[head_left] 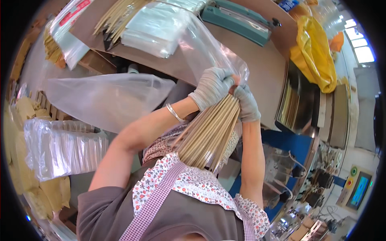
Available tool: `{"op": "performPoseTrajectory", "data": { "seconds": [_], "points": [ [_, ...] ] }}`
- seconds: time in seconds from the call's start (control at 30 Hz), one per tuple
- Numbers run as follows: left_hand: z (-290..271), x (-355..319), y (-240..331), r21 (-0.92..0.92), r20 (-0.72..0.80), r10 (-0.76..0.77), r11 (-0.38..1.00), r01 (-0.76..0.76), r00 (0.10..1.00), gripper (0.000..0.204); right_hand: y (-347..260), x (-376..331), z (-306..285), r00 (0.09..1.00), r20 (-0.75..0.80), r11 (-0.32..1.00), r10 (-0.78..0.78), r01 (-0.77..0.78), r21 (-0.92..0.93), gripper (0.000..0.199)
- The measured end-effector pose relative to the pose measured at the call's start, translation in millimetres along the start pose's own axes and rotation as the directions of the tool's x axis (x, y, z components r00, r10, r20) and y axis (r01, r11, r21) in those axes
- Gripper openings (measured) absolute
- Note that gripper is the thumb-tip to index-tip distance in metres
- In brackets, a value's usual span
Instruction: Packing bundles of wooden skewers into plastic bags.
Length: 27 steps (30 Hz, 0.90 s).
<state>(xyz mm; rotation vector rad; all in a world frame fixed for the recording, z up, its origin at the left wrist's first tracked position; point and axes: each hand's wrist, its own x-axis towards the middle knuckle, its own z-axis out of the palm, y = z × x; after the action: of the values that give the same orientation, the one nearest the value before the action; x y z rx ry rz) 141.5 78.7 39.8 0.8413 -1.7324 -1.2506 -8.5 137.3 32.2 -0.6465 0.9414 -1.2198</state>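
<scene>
My left hand (215, 87), in a pale ribbed glove, is closed on gathered clear plastic. My right hand (247, 103), also gloved, is closed right beside it around the same spot. A clear plastic bag (205, 44) stretches from my fists up over the table. Below the fists a thick bundle of thin wooden sticks (209, 128) fans out toward my apron. Shiny glints near its lower end look like plastic around the sticks, but how far the bag covers them I cannot tell. My fingers hide the top ends of the sticks.
On the table (257, 60) lie a stack of clear bags (152, 34), loose sticks (116, 18) and a teal bar-shaped device (237, 20). A yellow plastic sack (313, 56) hangs at right, above a dark bin (295, 100) holding sticks. Plastic-wrapped packs (66, 148) stand at left.
</scene>
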Motion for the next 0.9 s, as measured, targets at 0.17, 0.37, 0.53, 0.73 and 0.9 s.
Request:
{"op": "performPoseTrajectory", "data": {
  "seconds": [0.17,0.37,0.53,0.73,0.9],
  "points": [
    [-16,12,-43,-0.894,0.398,-0.499,-0.025,0.446,0.770,0.023,10,-31,-69,0.976,-0.219,0.999,-0.012,0.004,-0.040,0.019],
    [34,25,-41,-0.809,0.042,-0.306,0.548,0.212,0.951,0.013,9,-86,-68,0.978,-0.154,0.981,-0.141,0.159,0.110,0.027],
    [63,-34,3,-0.469,0.188,-0.160,0.852,0.232,0.969,0.012,8,-55,-23,0.908,-0.348,0.969,-0.234,0.248,-0.006,0.029],
    [-3,-103,1,-0.118,0.404,0.223,0.974,-0.191,0.887,0.016,109,-107,-12,0.847,-0.336,0.886,-0.412,0.287,-0.364,0.075],
    [-9,-98,18,-0.103,0.520,-0.013,0.992,0.078,0.854,0.017,80,-91,13,0.674,-0.380,0.629,-0.634,0.163,-0.760,0.075]
  ]
}}
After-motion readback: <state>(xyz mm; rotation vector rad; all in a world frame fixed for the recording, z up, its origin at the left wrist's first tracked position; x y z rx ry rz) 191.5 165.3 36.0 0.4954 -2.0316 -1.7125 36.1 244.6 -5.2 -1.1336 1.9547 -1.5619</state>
